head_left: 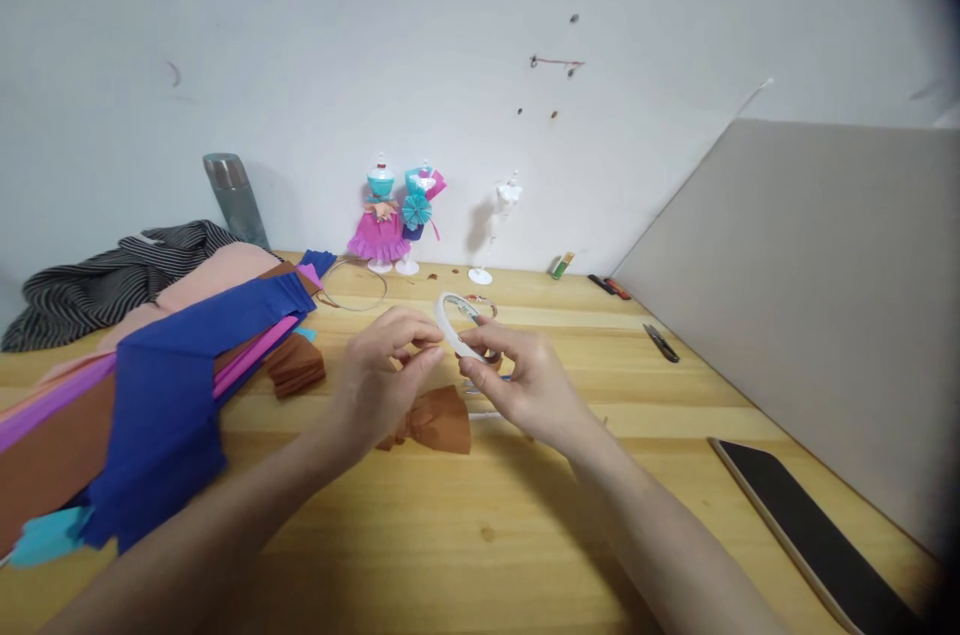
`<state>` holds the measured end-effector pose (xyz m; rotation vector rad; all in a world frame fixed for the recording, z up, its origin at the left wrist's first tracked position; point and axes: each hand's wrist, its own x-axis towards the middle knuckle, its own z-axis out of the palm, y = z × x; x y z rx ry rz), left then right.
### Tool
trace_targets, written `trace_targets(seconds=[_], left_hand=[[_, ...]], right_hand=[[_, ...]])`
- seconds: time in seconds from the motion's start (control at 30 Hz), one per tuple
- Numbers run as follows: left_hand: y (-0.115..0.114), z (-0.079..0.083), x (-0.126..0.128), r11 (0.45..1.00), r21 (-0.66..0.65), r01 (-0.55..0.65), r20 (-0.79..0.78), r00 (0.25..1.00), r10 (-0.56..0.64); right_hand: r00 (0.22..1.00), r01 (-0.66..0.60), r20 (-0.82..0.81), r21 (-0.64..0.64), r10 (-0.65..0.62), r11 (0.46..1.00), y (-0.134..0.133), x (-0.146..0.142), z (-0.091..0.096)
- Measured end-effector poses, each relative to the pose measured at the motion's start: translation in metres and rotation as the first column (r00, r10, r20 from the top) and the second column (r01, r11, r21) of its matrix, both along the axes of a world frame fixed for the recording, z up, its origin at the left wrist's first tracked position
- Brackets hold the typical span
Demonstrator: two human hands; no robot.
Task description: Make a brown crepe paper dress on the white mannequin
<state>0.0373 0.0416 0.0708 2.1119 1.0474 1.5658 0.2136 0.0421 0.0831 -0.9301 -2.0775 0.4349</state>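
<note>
My right hand (521, 380) holds a narrow roll of white tape (448, 320) upright above the table, its thumb and fingers closed on the lower right of the ring. Close by on the other side, my left hand (390, 370) is pinched shut, fingertips right at the roll's left edge. Whatever lies between those fingertips is too small to make out. Beneath the hands lies a gathered piece of brown crepe paper (439, 423), partly hidden by my left hand. Some thin items (487, 400) lie on the table behind my right hand, mostly covered.
Blue crepe paper (169, 415) and other coloured strips spread over the left side, with folded brown paper (295, 365) alongside. Two dressed mini mannequins (380, 225) and a bare white one (491, 235) stand by the wall. A phone (810, 525) and dark scissors (661, 343) lie right.
</note>
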Motion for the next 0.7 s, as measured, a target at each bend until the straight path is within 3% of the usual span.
trace_targets(seconds=[0.13, 0.23, 0.37, 0.47, 0.53, 0.63, 0.7], left_hand=[[0.002, 0.002, -0.003, 0.997, -0.068, -0.022, -0.043, 0.999, 0.019], [0.007, 0.005, -0.008, 0.984, -0.176, 0.040, -0.046, 0.998, -0.049], [0.014, 0.010, -0.016, 0.900, -0.393, 0.192, 0.028, 0.980, -0.197], [0.015, 0.014, -0.020, 0.839, -0.482, 0.254, 0.107, 0.967, -0.231], [0.014, 0.017, -0.022, 0.727, -0.600, 0.334, 0.189, 0.942, -0.277], [0.014, 0.019, -0.023, 0.470, -0.750, 0.464, 0.345, 0.882, -0.321], [0.015, 0.019, -0.024, 0.396, -0.755, 0.522, 0.426, 0.850, -0.310]], right_hand=[[0.998, -0.010, 0.063, 0.011, 0.010, 1.000, -0.001, -0.001, 0.000], [0.995, -0.040, 0.095, -0.019, 0.042, 0.999, -0.001, 0.001, 0.002], [0.989, -0.091, 0.112, -0.097, 0.102, 0.991, 0.005, 0.010, 0.004], [0.983, -0.149, 0.089, -0.152, 0.163, 0.977, 0.010, 0.016, 0.005], [0.979, -0.186, 0.042, -0.188, 0.198, 0.964, 0.013, 0.018, 0.006], [0.976, -0.217, -0.022, -0.250, 0.218, 0.944, 0.014, 0.019, 0.006], [0.974, -0.225, -0.060, -0.288, 0.218, 0.931, 0.015, 0.020, 0.005]])
